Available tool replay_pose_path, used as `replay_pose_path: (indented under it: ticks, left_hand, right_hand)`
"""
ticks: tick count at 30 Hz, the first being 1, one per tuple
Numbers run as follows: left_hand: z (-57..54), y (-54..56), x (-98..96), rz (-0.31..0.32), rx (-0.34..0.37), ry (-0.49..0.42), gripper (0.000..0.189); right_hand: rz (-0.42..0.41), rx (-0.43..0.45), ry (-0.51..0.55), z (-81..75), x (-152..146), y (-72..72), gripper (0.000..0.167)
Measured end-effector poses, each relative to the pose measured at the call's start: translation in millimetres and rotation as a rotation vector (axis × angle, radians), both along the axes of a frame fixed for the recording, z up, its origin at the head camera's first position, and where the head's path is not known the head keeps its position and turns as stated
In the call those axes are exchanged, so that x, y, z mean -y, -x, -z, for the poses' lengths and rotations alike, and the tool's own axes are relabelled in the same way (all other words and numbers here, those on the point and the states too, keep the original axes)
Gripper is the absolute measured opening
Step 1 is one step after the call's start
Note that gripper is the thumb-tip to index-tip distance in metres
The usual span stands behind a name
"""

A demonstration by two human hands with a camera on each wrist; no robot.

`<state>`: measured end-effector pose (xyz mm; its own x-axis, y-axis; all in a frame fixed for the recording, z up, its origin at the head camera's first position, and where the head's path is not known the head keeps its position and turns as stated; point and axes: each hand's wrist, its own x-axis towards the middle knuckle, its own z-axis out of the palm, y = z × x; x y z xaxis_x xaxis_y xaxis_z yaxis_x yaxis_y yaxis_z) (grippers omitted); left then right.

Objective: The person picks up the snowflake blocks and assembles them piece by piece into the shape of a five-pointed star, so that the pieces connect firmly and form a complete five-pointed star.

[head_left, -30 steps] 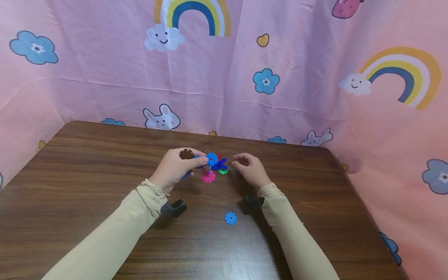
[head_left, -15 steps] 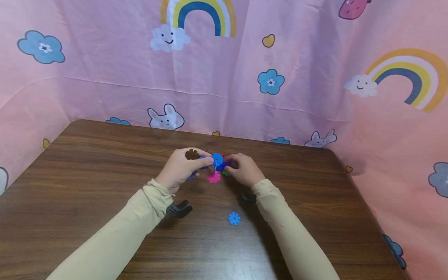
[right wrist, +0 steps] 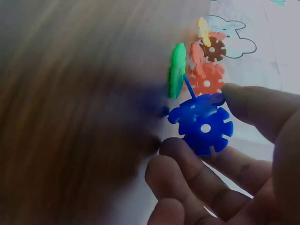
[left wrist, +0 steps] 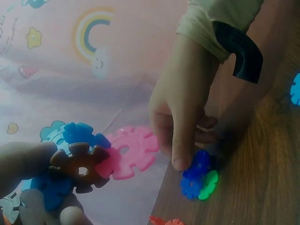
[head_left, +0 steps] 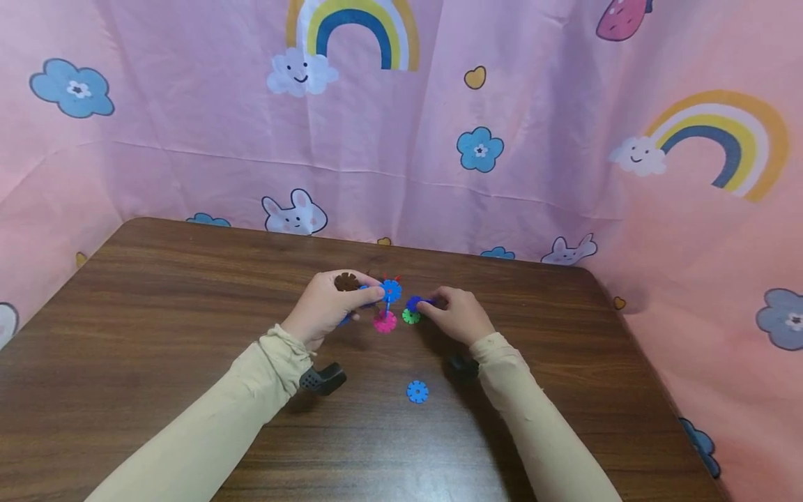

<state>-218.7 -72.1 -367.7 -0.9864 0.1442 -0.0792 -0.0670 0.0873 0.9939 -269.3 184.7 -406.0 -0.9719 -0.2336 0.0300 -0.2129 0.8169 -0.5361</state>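
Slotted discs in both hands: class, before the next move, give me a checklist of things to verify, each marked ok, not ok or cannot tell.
1. Left hand has a hold on its cluster, with the brown disc and pink disc: ok.
2. Right hand pinches the dark blue discs: ok.
3. Dark blue discs joined to the pink disc: not ok; the left wrist view shows them apart.
4. Green disc firmly fixed to the dark blue discs: cannot tell; it sits against them, but firmness does not show.
5. Loose blue disc picked up: not ok; it lies flat on the table.
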Motion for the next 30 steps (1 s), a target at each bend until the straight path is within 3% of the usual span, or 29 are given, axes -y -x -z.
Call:
replay_pose_path:
  ticks: [11,15,21,30]
  left_hand:
    - [2.2,-0.7,-0.5,0.004,0.001,0.006,0.032]
    - [1.2,-1.7,-1.8,0.009,-0.011,0.013,0.031]
    - [1.8,-2.6,-3.6,0.014,-0.008,0.009,0.033]
    - [1.8,-3.8,-5.7,0.004,-0.012,0.007,0.034]
  right_hand:
    - [0.009,0.035,-0.027,0.3,-22,-2.9,0.053]
    - [0.011,0.041,-0.014,-2.0,-21,1.7,0.045]
    - [0.038,0.153,0.015,-2.0,-17,7.8,0.043]
    - [0.05,0.216,0.011,-3.8,-21,1.8,0.044]
